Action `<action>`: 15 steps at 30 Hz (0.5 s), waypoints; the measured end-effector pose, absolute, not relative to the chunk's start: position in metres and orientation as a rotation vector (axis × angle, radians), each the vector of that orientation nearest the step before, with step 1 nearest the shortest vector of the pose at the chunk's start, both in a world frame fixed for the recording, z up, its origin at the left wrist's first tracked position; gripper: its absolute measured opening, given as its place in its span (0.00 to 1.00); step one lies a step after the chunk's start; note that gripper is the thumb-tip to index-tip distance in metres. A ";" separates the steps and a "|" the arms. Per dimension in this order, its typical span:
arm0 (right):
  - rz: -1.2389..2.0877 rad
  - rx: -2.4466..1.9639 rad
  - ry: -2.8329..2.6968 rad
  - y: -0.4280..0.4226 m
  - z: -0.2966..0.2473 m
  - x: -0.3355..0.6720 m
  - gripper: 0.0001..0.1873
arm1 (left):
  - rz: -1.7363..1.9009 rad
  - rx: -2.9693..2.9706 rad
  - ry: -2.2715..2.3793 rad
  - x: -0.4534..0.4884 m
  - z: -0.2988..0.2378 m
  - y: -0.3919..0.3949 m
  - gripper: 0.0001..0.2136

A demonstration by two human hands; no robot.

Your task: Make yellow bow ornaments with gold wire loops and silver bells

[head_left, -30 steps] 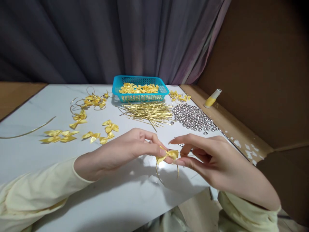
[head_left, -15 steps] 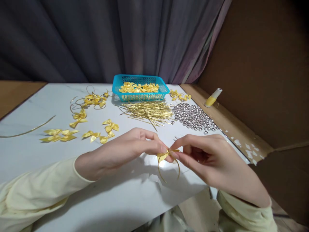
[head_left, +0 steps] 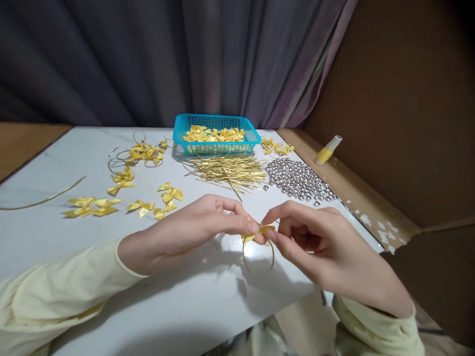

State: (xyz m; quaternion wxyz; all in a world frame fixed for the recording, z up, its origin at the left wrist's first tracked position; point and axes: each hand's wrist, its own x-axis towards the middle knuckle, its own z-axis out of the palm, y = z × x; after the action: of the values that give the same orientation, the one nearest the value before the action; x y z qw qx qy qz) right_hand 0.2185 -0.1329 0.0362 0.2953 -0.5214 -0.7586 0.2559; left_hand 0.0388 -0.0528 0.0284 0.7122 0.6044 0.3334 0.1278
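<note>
Thumb and fingers of my left hand (head_left: 208, 220) pinch a yellow ribbon bow (head_left: 247, 238) above the near part of the table. My right hand (head_left: 315, 242) closes its thumb and index finger on the right side of the same bow. A gold wire tie (head_left: 273, 254) runs through the bow, and its two ends curve downward below my fingertips. The middle of the bow is partly covered by my fingers. Beyond my hands lie a pile of gold wire ties (head_left: 230, 173) and a heap of small silver bells or beads (head_left: 297, 179).
A blue plastic basket (head_left: 217, 150) at the back holds yellow bows. Loose bows (head_left: 91, 206) and wired bows (head_left: 146, 153) lie on the left of the white table (head_left: 166, 306). One gold wire (head_left: 48, 199) lies far left. A yellow-and-white tube (head_left: 328, 151) stands on the right ledge.
My right thumb and index finger have shifted slightly on the bow, the index finger lifting a little. The wire ends have moved slightly up. Both hands still pinch the bow.
</note>
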 end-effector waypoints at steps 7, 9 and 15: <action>0.662 -1.381 -2.054 -0.134 0.038 0.218 0.09 | 0.268 1.309 0.737 0.040 0.029 -0.054 0.06; 0.643 -1.384 -2.057 -0.134 0.038 0.219 0.09 | 0.262 1.330 0.756 0.040 0.029 -0.055 0.06; 0.534 -1.390 -2.125 -0.132 0.039 0.226 0.08 | 0.238 1.380 0.815 0.038 0.029 -0.054 0.06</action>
State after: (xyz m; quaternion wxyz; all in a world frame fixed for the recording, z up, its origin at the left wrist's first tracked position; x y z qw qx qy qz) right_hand 0.2260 -0.1325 0.0394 0.2701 -0.5158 -0.7885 0.1981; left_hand 0.0383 -0.0541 0.0288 0.6895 0.6169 0.3643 0.1065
